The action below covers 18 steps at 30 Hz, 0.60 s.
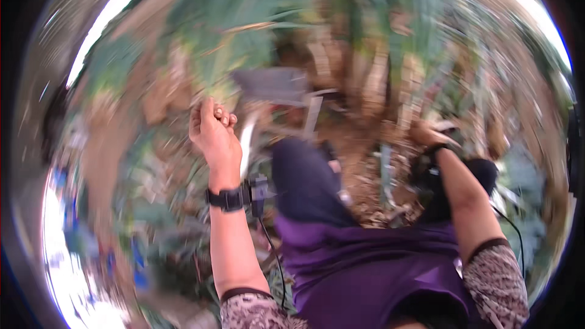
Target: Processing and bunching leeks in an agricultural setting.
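Fingers (209, 109) of the left hand (218, 141) curled near blurred, long green leaves (207, 49), hold unclear; smearing hid the right hand (426, 134), its spread and grip

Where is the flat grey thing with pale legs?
In the head view, the grey thing is just left of centre, toward the top, right of the left hand and beyond the dark left knee.

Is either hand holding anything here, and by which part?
It cannot be told for certain. The left hand is curled with nothing discernible in it; the right hand is too blurred.
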Each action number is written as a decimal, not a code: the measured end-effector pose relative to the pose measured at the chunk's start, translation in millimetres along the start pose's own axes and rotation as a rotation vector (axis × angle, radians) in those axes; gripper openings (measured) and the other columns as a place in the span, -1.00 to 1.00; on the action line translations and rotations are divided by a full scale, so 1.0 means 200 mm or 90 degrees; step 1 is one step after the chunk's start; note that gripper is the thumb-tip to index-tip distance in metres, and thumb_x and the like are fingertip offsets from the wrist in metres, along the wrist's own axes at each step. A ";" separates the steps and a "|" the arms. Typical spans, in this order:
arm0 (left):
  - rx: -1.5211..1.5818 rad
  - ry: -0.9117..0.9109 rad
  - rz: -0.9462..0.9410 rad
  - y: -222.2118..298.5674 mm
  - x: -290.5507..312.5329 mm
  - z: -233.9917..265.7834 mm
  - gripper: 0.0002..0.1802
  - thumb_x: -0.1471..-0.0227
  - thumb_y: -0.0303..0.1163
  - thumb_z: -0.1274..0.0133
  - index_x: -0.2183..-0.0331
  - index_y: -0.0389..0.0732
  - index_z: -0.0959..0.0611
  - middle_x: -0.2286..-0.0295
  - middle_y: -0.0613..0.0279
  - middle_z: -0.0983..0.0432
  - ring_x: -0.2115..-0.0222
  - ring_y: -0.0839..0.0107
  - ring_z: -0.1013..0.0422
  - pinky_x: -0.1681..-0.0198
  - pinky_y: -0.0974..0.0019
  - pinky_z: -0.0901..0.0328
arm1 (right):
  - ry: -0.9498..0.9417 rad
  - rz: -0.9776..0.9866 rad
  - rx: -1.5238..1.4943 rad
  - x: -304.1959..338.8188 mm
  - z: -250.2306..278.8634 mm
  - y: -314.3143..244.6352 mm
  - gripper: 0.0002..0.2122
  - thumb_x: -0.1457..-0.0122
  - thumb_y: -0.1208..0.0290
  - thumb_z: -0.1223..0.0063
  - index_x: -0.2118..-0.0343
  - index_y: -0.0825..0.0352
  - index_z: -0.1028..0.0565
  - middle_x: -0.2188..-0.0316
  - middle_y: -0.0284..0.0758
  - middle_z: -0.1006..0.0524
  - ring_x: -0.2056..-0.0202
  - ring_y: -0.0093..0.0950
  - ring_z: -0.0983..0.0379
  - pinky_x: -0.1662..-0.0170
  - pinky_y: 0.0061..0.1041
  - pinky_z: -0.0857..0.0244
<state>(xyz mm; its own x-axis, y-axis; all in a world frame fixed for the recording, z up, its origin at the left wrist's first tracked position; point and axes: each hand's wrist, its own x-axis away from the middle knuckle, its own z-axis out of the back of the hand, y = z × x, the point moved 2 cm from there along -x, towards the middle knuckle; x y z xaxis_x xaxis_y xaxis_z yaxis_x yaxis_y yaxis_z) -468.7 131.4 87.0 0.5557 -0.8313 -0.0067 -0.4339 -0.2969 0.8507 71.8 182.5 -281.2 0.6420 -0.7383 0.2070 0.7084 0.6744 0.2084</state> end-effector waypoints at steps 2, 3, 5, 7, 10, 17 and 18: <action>-0.010 -0.175 0.152 -0.35 0.17 -0.48 -0.87 -0.06 -0.49 0.02 0.27 -0.21 -0.47 0.55 0.37 -0.35 0.66 0.61 -0.24 0.56 0.49 -0.23 | -0.001 -0.386 -0.414 0.14 -0.24 -0.03 -0.87 0.07 0.28 -0.04 0.47 0.15 -0.57 0.51 -0.38 -0.52 0.45 -0.42 -0.44 0.49 -0.30 -0.26; -0.085 -0.197 0.175 -0.47 0.19 -0.47 -0.84 -0.06 -0.49 0.02 0.24 -0.21 -0.47 0.53 0.35 -0.39 0.64 0.61 -0.26 0.56 0.50 -0.23 | -0.009 -0.377 -0.466 -0.05 -0.08 -0.30 -0.87 0.07 0.28 -0.04 0.47 0.15 -0.57 0.51 -0.38 -0.52 0.45 -0.42 -0.44 0.49 -0.30 -0.26; -0.172 -0.305 0.263 -0.77 0.34 -0.59 -0.84 -0.08 -0.46 0.01 0.24 -0.22 -0.48 0.47 0.30 -0.46 0.62 0.61 -0.31 0.55 0.54 -0.24 | -0.159 -0.645 -0.935 -0.15 0.44 -0.41 -0.69 -0.05 0.20 -0.01 0.25 0.33 -0.48 0.41 -0.28 -0.55 0.32 -0.38 -0.48 0.35 -0.25 -0.36; -0.227 -0.471 0.375 -1.06 0.61 -0.73 -0.85 -0.10 -0.39 0.00 0.27 -0.23 -0.50 0.45 0.28 -0.49 0.61 0.62 -0.32 0.53 0.56 -0.25 | -0.088 -0.703 -0.783 0.11 0.26 -0.22 -0.59 -0.04 0.15 -0.04 0.17 0.40 -0.42 0.42 -0.15 -0.54 0.31 -0.29 -0.49 0.26 -0.31 -0.37; -0.399 -0.592 0.459 -1.29 0.76 -0.62 -0.78 -0.10 -0.32 -0.01 0.28 -0.27 -0.53 0.47 0.31 -0.51 0.57 0.64 -0.33 0.48 0.57 -0.27 | -0.021 -0.742 -0.746 0.05 0.13 -0.10 -0.60 -0.02 0.14 -0.04 0.27 0.46 -0.47 0.39 -0.01 -0.52 0.27 -0.14 -0.47 0.19 -0.28 -0.35; -0.400 -0.749 0.530 -1.32 0.86 -0.73 -0.75 -0.08 -0.33 -0.05 0.26 -0.33 -0.52 0.46 0.38 -0.47 0.47 0.67 -0.33 0.38 0.57 -0.26 | -0.046 -0.848 -0.723 -0.33 -0.02 -0.05 -0.48 0.11 0.08 -0.20 0.22 0.44 -0.40 0.26 0.01 -0.50 0.19 -0.14 -0.45 0.16 -0.27 -0.33; -0.448 -0.753 0.517 -1.34 0.86 -0.73 -0.75 -0.08 -0.33 -0.05 0.27 -0.34 -0.52 0.47 0.39 -0.46 0.47 0.68 -0.32 0.38 0.57 -0.25 | -0.060 -0.840 -0.706 -0.34 -0.06 -0.06 -0.49 0.10 0.10 -0.19 0.21 0.44 -0.40 0.29 0.01 -0.50 0.20 -0.17 -0.47 0.17 -0.30 -0.35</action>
<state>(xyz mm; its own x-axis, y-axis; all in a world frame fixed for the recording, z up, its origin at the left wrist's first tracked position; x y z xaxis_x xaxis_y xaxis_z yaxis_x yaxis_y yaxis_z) -153.8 136.4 -65.8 -0.6316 -0.6330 0.4476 0.2577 0.3732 0.8913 23.2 224.2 -309.6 -0.4814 -0.7120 0.5112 0.5764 -0.6965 -0.4273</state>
